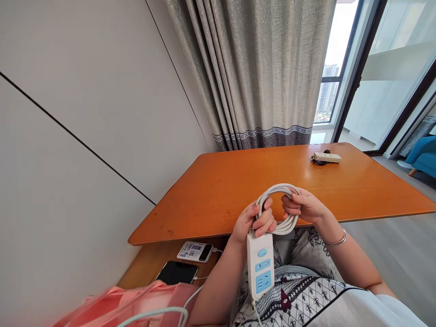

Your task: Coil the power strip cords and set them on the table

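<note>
A white power cord (pixel 277 190) is wound into a round coil of several loops, held up near the table's front edge. My left hand (pixel 256 220) is closed around the coil's left side. On the right side, my right hand (pixel 301 206) grips the same loops between thumb and fingers. Below my left hand hangs a white power strip (pixel 260 265) with pale blue socket faces and a blue switch, resting against my lap. A thin white cord comes out of its lower end.
An orange-brown wooden table (pixel 211 190) spans the front. On its far right lies another power strip (pixel 327 157) with a black cord. Lower left, a power bank (pixel 195 251) and a phone (pixel 177 272) lie on a wooden surface beside a pink bag (pixel 136 304).
</note>
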{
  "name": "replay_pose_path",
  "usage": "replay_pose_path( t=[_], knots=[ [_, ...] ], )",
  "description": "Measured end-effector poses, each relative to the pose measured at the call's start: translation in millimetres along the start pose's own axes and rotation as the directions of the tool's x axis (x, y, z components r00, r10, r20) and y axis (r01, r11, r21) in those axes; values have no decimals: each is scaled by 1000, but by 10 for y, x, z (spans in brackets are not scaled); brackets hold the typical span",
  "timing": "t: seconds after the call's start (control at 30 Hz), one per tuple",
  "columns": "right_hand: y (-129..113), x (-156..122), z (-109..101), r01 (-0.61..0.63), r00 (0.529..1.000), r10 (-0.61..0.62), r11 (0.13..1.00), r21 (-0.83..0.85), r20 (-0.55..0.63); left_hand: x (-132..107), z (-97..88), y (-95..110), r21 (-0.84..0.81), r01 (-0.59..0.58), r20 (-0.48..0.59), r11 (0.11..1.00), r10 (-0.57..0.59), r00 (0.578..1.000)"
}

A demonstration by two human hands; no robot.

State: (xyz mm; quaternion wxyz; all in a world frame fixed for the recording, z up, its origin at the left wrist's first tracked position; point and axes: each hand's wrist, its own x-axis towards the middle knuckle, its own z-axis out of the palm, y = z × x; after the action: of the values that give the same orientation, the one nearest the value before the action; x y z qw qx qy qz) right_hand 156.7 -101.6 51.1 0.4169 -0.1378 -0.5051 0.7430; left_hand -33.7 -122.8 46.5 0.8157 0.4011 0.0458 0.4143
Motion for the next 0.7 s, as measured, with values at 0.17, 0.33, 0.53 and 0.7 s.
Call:
replay_pose_path(
  t=[0.17,0.33,0.53,0.7],
  knots=[
    [64,62,-7,20,999,-22,998,-55,-31,37,-9,9,4,44,28,999,-44,999],
    [40,48,-10,-39,997,35,998,-55,-67,30,-52,0,14,66,-16,998,-66,998],
    [3,36,-8,-16,994,11,999,-51,-110,12,-70,-32,6,67,-17,998,-67,998],
    [123,93,12,84,970,-100,993,-83,-222,53,-1,5,-100,-19,-134,995,6,991]
  ],
)
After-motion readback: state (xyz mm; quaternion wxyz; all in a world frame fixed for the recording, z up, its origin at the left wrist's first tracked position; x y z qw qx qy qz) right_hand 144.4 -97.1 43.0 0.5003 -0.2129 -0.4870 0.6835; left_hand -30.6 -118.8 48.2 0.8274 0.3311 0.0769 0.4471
